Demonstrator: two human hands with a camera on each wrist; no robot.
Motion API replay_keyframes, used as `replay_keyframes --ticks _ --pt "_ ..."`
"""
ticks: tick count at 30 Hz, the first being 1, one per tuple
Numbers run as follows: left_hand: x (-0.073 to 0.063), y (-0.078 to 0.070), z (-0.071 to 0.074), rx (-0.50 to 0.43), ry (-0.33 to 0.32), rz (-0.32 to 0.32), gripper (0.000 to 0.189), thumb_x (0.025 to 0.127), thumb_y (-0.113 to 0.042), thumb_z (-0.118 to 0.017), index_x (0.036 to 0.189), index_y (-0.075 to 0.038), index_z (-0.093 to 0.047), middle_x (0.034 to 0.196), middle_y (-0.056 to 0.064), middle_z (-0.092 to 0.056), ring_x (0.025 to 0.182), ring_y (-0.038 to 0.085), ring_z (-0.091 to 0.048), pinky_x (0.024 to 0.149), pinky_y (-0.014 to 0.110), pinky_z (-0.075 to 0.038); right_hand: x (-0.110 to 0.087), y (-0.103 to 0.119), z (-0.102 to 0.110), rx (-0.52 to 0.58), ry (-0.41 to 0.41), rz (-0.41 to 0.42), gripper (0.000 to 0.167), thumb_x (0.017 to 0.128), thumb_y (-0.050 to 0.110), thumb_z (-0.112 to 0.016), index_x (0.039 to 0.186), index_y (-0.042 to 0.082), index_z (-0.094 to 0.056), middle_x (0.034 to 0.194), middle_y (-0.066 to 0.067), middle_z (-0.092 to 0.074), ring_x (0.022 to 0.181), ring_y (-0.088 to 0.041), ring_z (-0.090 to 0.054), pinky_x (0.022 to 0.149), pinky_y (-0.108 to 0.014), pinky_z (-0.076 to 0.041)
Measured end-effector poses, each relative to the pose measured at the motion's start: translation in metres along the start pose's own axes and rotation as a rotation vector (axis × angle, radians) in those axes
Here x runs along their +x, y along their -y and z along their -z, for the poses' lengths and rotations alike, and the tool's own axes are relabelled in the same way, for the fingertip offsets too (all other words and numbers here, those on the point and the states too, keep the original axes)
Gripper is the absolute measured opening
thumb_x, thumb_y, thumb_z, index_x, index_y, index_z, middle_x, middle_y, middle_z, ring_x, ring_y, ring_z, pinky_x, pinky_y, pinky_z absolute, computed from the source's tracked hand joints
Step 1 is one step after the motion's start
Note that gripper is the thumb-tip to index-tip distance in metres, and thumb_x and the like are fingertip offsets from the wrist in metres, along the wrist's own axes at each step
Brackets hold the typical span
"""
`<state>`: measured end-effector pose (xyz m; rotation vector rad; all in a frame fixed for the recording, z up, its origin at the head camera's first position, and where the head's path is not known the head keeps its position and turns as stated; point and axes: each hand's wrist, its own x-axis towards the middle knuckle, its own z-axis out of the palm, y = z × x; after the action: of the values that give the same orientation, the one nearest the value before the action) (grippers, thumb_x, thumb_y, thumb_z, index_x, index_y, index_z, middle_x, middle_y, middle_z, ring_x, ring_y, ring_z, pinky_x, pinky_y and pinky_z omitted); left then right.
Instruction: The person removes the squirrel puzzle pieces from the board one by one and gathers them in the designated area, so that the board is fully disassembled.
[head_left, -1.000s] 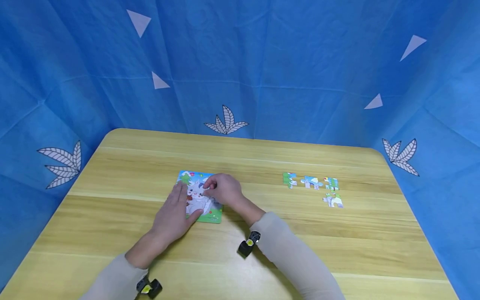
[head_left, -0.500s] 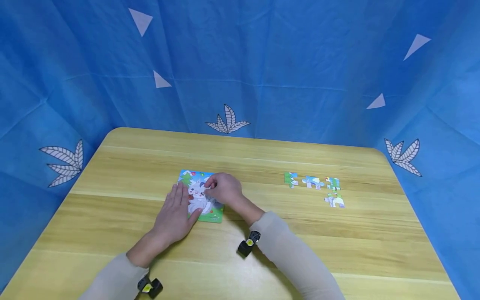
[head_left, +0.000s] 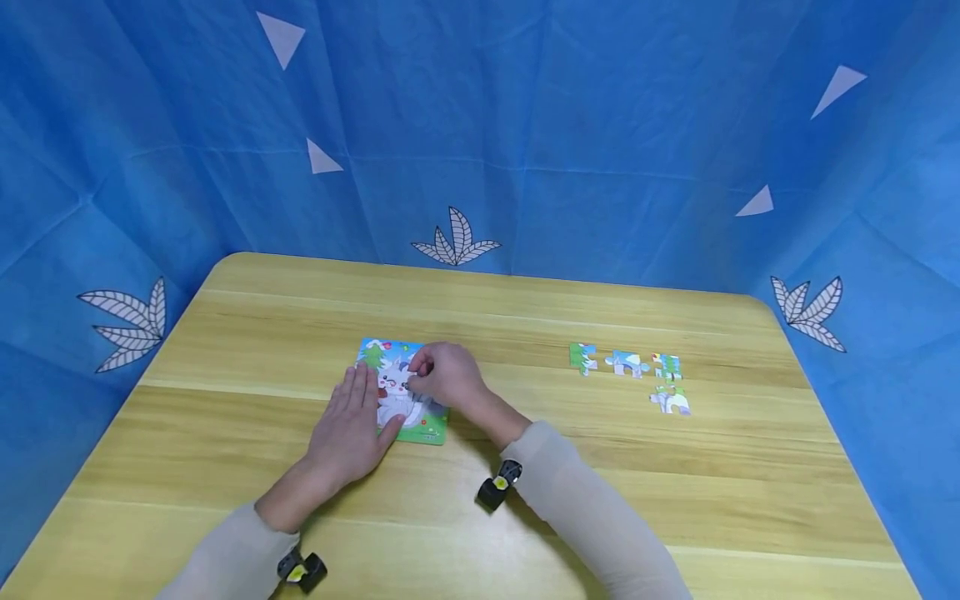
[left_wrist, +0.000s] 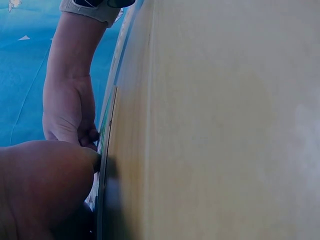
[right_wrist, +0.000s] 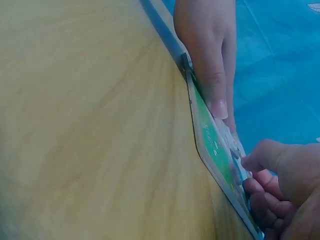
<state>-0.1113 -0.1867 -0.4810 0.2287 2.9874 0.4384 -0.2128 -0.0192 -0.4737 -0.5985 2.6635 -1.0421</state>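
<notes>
From my end, blue cloth [head_left: 420, 108] walls the room, and the wood-grain desk [head_left: 712, 483] spreads out below. Against a second ago I see barely a change: left hand [head_left: 345, 433] and right hand [head_left: 450, 377] are still at the puzzle [head_left: 402, 406], left of centre, with four loose pieces [head_left: 627, 363] off to its right. Left fingers lie straight and together over its left edge, thumb apart; right fingers curl, and I can't tell whether they're pinching anything.
</notes>
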Motion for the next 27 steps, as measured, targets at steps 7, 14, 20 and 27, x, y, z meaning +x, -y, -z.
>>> replay_keyframes --ticks 7,14,20,27 --pt "0.0 -0.0006 0.0015 -0.006 0.007 0.003 0.08 0.107 -0.04 -0.046 0.153 0.018 -0.016 0.163 0.034 -0.009 0.153 0.046 -0.005 0.123 0.056 -0.012 0.0009 0.0007 0.0019 0.035 0.002 0.04 0.011 0.086 0.013 -0.08 0.094 0.011 -0.073 0.077 0.008 -0.065 0.071 -0.007 -0.057 0.067 -0.02 -0.047" --pt "0.0005 -0.0001 0.0013 -0.013 0.015 0.003 0.08 0.107 -0.04 -0.045 0.153 0.018 -0.015 0.163 0.034 -0.008 0.153 0.046 -0.004 0.123 0.056 -0.011 0.0012 0.0019 0.0054 0.113 0.054 0.034 0.018 0.093 0.015 -0.076 0.109 0.007 -0.075 0.082 0.004 -0.064 0.076 -0.01 -0.056 0.072 -0.023 -0.047" --pt "0.0009 -0.0003 0.001 -0.019 0.022 0.005 0.081 0.107 -0.04 -0.046 0.153 0.018 -0.015 0.163 0.033 -0.007 0.153 0.046 -0.004 0.124 0.055 -0.011 0.0005 -0.0002 0.0057 0.15 0.045 0.023 0.015 0.097 0.014 -0.07 0.11 0.011 -0.077 0.092 0.002 -0.069 0.083 -0.01 -0.058 0.078 -0.025 -0.049" --pt "0.0009 0.0 0.0004 -0.021 0.022 0.006 0.081 0.107 -0.04 -0.047 0.153 0.018 -0.015 0.163 0.034 -0.008 0.153 0.047 -0.004 0.124 0.056 -0.011 0.0007 -0.0027 0.0071 0.256 0.023 0.018 0.01 0.095 0.01 -0.073 0.104 0.009 -0.077 0.082 0.001 -0.067 0.074 -0.01 -0.057 0.069 -0.023 -0.047"
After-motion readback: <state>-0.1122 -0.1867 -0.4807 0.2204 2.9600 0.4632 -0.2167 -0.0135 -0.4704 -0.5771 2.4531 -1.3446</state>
